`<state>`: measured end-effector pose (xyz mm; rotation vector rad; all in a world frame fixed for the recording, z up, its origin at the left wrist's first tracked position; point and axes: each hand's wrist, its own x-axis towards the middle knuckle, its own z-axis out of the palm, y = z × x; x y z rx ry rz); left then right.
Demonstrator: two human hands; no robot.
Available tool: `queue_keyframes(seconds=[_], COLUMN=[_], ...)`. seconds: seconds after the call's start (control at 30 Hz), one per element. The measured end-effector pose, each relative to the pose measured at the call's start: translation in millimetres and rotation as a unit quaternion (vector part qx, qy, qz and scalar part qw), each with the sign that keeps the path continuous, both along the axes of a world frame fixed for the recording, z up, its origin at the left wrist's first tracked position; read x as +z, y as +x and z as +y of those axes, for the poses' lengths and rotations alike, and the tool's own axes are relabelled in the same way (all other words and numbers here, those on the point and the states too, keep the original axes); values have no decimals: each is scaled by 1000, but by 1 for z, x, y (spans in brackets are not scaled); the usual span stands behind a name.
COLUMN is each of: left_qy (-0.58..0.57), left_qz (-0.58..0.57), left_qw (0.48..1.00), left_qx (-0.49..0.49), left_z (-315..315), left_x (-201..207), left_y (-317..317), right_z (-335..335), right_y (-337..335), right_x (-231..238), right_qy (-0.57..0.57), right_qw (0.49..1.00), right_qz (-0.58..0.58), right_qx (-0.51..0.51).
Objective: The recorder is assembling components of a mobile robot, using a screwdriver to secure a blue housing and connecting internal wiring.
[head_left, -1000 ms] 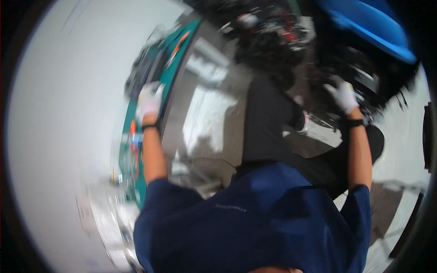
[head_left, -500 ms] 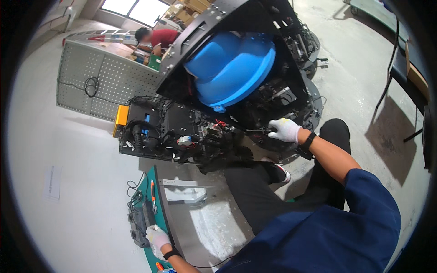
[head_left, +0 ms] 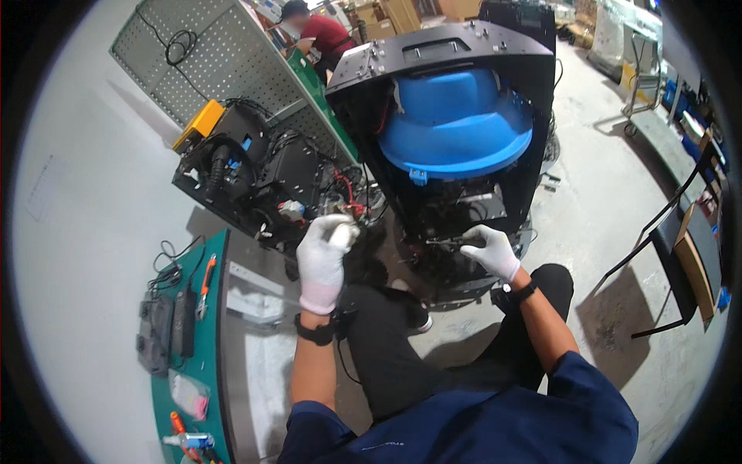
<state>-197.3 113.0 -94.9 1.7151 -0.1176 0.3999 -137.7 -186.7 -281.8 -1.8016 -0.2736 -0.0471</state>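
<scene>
Fingers curled (on what, if anything, I cannot tell), the left hand [head_left: 321, 263] has left the green bench [head_left: 205, 338] for the black machine [head_left: 473, 193] ahead — putting both hands near it, the right hand [head_left: 493, 253] at a thin rod [head_left: 444, 242], its hold likewise unclear.

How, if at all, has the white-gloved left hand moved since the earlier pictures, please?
Yes: the left hand moved right, away from the green-topped workbench.

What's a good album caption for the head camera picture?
Left white-gloved grip before wired black machinery, right white-gloved grip near an open black housing with a rounded blue plastic shell inside.
</scene>
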Motion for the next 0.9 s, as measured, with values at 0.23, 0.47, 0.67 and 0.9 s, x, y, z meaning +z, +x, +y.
queue_keyframes(seconds=[0.23,0.47,0.67,0.9], left_qy=[42,72,69,20], left_qz=[-110,-196,-197,-222], left_qw=[980,977,978,975], left_qx=[-161,-46,-28,-6], left_z=[-60,-97,-116,-116], left_x=[32,42,37,23], left_y=[91,143,160,156], right_z=[-64,-74,-61,-74], right_y=[-44,-49,-24,16], right_x=[117,214,228,242], right_qy=[63,-48,-102,53], right_qw=[993,994,964,935], right_qz=[94,-92,-220,-318], right_qx=[19,-24,-109,-147])
